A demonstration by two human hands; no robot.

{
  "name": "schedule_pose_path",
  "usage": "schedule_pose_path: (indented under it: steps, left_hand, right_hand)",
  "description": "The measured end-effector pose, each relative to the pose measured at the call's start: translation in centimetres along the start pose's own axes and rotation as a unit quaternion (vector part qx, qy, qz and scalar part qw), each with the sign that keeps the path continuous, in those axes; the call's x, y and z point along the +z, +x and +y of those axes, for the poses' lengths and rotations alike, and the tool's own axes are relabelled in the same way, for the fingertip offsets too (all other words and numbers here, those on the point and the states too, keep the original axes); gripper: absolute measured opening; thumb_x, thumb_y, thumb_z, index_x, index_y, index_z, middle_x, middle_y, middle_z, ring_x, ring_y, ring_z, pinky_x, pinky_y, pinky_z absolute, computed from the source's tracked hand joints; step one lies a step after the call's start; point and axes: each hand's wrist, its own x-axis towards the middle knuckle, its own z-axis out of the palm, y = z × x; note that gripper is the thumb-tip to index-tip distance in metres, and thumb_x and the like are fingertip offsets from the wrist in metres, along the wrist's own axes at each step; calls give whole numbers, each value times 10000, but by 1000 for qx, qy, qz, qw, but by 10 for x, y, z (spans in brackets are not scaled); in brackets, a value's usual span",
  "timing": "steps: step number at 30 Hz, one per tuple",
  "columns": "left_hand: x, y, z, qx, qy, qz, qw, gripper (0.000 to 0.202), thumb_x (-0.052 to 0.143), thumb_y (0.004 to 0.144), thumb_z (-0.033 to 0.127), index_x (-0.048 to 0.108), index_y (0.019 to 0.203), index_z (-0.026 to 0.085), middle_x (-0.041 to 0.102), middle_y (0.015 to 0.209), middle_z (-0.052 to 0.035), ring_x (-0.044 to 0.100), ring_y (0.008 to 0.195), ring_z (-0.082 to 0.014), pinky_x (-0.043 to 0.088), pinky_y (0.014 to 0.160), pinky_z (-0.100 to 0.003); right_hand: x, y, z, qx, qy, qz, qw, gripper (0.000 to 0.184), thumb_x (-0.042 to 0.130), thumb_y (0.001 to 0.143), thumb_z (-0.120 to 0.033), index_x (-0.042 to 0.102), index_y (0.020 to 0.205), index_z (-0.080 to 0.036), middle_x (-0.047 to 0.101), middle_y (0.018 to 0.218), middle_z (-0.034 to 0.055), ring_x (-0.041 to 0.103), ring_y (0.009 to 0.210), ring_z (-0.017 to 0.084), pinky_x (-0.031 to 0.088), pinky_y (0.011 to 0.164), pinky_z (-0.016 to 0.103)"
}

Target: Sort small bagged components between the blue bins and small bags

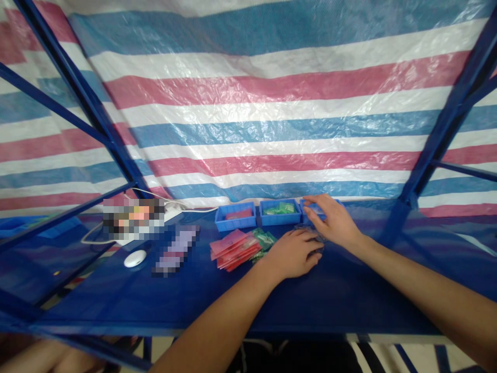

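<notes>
My left hand (293, 255) lies palm down on small dark, shiny packets (319, 238); its fingers stretch over them and partly hide them. Above the rightmost blue bin (337, 203), my right hand (334, 221) has its thumb and fingers apart, with nothing visible between them. The hand covers much of that bin, so its contents are mostly hidden. Left of my left hand, a fanned stack of red packets (235, 249) lies on the blue table (361, 300). Green packets (264, 239) sit between the stack and the hand.
A blue bin with red pieces (235, 216) and one with green pieces (280, 211) stand along the back. Further left are a white oval object (135, 258), a blurred flat item (176, 251) and a white cable (91, 242). Blue frame posts (446, 119) flank the table.
</notes>
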Motion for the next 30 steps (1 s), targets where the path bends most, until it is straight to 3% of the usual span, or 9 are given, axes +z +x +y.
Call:
schedule_pose_path:
  steps: [5,11,20,26,30]
  left_hand:
    - [-15,-15,-6,-57,-4,13,998,292,617,954,357,738,1211,289,713,1239,-81,632,1193,-289,496,1057,-434]
    - [-26,-15,-13,-119,44,6,992,212,668,900,338,771,1065,253,730,1024,-100,656,1016,-306,513,949,-442]
    - [-31,-15,-19,-138,20,32,990,216,639,835,144,767,978,243,751,943,-66,697,895,-264,525,875,-379]
    - [-37,-11,-24,-172,-113,123,971,419,682,837,125,681,1235,254,781,978,-15,735,882,-204,563,862,-319]
    - [-35,-7,-26,-198,-189,209,939,403,769,809,170,662,1195,212,761,994,-28,720,823,-156,572,756,-256]
  right_hand:
    - [-2,1,-8,-17,10,-16,1000,347,504,1036,-395,623,1329,-253,718,1194,118,657,1140,339,511,1043,540]
    - [-3,0,-9,-15,28,-24,999,356,527,1025,-377,618,1345,-252,719,1179,120,661,1146,339,511,1047,539]
    - [1,-3,-10,-20,27,-33,999,348,540,1019,-360,610,1347,-266,732,1134,103,671,1126,327,522,1035,515]
    - [4,-4,-14,-4,89,-48,995,330,577,1003,-391,642,1303,-270,741,1137,96,693,1090,317,541,1014,516]
    - [13,-7,-19,105,255,-102,956,359,652,959,-479,666,1248,-266,770,1024,72,735,841,252,619,749,399]
